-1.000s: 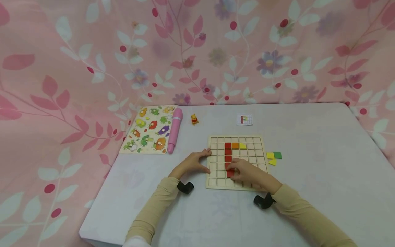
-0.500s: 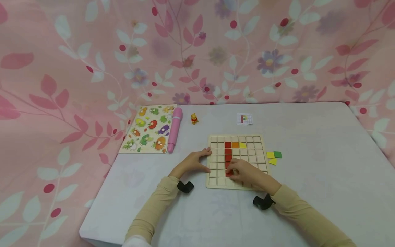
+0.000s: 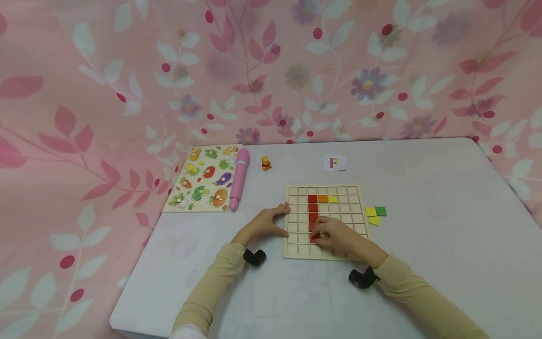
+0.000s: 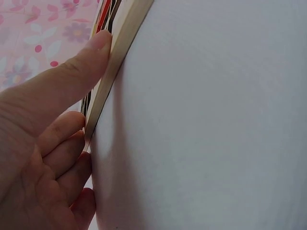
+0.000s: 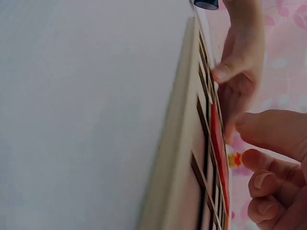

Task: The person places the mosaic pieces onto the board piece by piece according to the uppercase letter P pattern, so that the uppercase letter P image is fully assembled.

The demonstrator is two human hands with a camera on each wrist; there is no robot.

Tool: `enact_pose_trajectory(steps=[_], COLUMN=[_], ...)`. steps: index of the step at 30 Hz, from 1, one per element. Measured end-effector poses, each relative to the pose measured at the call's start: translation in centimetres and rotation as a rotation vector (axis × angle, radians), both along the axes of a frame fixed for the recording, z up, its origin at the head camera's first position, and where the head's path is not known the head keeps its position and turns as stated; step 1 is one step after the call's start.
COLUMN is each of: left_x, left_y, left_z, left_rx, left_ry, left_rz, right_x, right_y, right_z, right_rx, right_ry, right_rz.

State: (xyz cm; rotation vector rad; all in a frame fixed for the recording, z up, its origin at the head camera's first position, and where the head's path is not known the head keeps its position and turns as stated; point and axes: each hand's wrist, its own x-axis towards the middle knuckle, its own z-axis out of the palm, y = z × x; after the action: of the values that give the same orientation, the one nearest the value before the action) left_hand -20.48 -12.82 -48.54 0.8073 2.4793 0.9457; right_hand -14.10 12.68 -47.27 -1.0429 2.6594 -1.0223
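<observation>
A pale wooden grid board lies on the table. Red square tiles form a column in it, with an orange tile and a yellow one extending right from the top. My left hand rests along the board's left edge, thumb and fingers spread apart. Over the lowest red tile, the right hand has its thumb and index fingertips right at the tile's surface and partly covers it. In the right wrist view, the right thumb and index stand apart with nothing between them.
Right of the board lie a yellow square, a green square and a smaller yellow piece. Behind it are a printed pattern card and a small bear figure. A vegetable puzzle and pink pen-like stick sit at left.
The lowest red tile, slightly askew between the right fingertips a second ago, now lies in line with the red column. The left hand stays at the board's edge.
</observation>
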Motion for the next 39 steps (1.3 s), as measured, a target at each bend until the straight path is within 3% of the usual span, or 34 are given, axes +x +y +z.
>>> enact_pose_trajectory(steps=[8,19,22,27,39], left_x=[0.1,0.2,0.1,0.0,0.0], left_y=[0.0,0.0,0.0,0.0,-0.1], left_z=[0.0,-0.1,0.0,-0.2,-0.3], left_rx=[0.008,0.000,0.001,0.007,0.010], left_ry=[-0.003,-0.004,0.003,0.020,0.001], left_rz=[0.003,0.008,0.004,-0.008,0.003], right_x=[-1.1,-2.4,-2.5,-2.4,-3.0], right_y=[4.3,11.7,13.2,14.9,15.3], right_z=[0.5,0.9,1.0,1.0,0.3], right_rx=[-0.154,-0.075,-0.037,0.044,0.158], right_ry=[0.238,0.361,0.338,0.192,-0.015], right_rz=[-0.085,-0.264,-0.303,-0.343,-0.373])
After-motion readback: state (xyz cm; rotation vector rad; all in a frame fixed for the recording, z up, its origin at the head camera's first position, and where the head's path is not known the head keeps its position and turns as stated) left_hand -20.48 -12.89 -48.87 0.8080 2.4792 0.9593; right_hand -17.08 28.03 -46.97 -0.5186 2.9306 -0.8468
